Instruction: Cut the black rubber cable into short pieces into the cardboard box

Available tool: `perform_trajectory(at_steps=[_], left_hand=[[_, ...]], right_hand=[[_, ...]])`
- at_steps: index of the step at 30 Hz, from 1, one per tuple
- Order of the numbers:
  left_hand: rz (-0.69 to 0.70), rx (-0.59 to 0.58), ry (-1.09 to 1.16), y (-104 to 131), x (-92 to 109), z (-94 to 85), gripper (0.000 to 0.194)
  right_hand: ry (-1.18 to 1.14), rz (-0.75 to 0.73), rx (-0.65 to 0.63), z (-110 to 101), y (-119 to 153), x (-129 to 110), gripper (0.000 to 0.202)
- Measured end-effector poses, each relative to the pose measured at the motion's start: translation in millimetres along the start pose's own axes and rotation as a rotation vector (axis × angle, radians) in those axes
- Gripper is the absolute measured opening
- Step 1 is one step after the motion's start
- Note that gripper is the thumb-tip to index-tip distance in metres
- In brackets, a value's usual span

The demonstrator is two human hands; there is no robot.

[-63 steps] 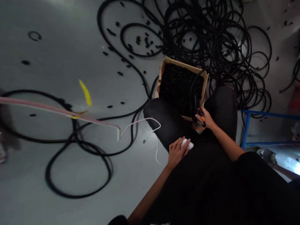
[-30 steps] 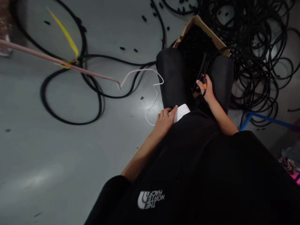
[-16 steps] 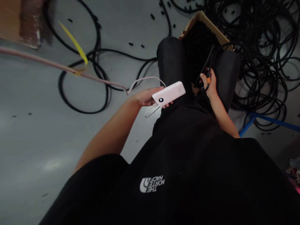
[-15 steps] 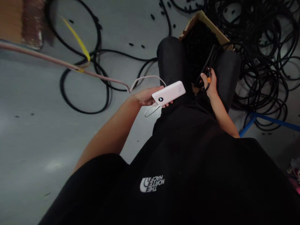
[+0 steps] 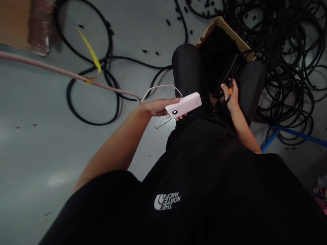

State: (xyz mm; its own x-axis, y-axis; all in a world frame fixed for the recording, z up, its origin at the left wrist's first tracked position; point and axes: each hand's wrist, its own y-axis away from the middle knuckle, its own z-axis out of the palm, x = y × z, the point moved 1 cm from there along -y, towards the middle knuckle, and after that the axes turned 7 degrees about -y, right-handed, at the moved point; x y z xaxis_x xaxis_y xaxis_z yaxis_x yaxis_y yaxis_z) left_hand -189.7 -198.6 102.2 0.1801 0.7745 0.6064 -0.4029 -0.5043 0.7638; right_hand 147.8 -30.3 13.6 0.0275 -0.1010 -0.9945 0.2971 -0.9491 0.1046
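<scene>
While black hoses (image 5: pixel 283 51) litter grey floor (image 5: pixel 38 143) (glossy), left fingers (image 5: pixel 176 100) grip power bank (image 5: pixel 183 105); right hand (image 5: pixel 230 95) grips cutters (image 5: pixel 227 89).

To your left the grey floor (image 5: pixel 38 143) lies open, crossed only by a looped black hose (image 5: pixel 76 115) and a taut pink cable (image 5: pixel 63 72). To your right, a dense tangle of black hoses (image 5: pixel 283 61) and the open cardboard box of black pieces (image 5: pixel 219 44) between your knees block the way.

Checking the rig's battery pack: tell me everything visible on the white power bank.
The power bank is a slim, rounded white slab, plastic by its look, with a small lit round display near one end. The left hand grips that end, holding it roughly level above the left thigh. A thin white cable loops from its held end.
</scene>
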Motion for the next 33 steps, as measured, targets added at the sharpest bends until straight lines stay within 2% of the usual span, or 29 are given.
perform_trajectory(at_steps=[2,4,6,8,11,14,18,21,23,28,31,33], left_hand=[[0.077,0.056,-0.129,9,2,10.1,0.072],[0.189,0.186,-0.368,18,0,27.0,0.087],[0.277,0.387,-0.645,27,-12,47.4,0.098],[0.290,0.525,-0.888,34,-32,66.8,0.095],[0.291,0.605,-1.019,38,-62,85.0,0.095],[0.260,0.576,-1.011,40,-70,90.1,0.096],[0.177,0.489,-1.033,44,-44,87.3,0.085],[0.212,0.550,-1.074,43,-15,80.9,0.056],[0.281,0.606,-1.050,37,6,75.2,0.047],[0.382,0.557,-0.899,0,55,60.2,0.044],[0.456,0.529,-0.829,-31,81,56.4,0.043],[0.502,0.509,-0.770,-57,96,61.0,0.045]], right_hand=[[-0.001,0.008,0.007,1,0,1,0.070],[0.005,0.020,0.000,3,1,0,0.068],[0.007,0.040,-0.003,3,3,0,0.068],[0.018,0.046,-0.002,4,4,1,0.070],[0.051,0.034,-0.018,4,6,2,0.076],[0.055,0.053,-0.034,4,8,0,0.078],[0.039,0.091,-0.031,2,8,4,0.081],[0.077,0.067,-0.090,0,5,14,0.085],[0.108,0.039,-0.121,-3,3,21,0.088],[0.149,0.045,-0.114,-14,8,19,0.093],[0.173,0.067,-0.137,-14,20,3,0.092],[0.192,0.083,-0.162,-8,30,-10,0.090]])
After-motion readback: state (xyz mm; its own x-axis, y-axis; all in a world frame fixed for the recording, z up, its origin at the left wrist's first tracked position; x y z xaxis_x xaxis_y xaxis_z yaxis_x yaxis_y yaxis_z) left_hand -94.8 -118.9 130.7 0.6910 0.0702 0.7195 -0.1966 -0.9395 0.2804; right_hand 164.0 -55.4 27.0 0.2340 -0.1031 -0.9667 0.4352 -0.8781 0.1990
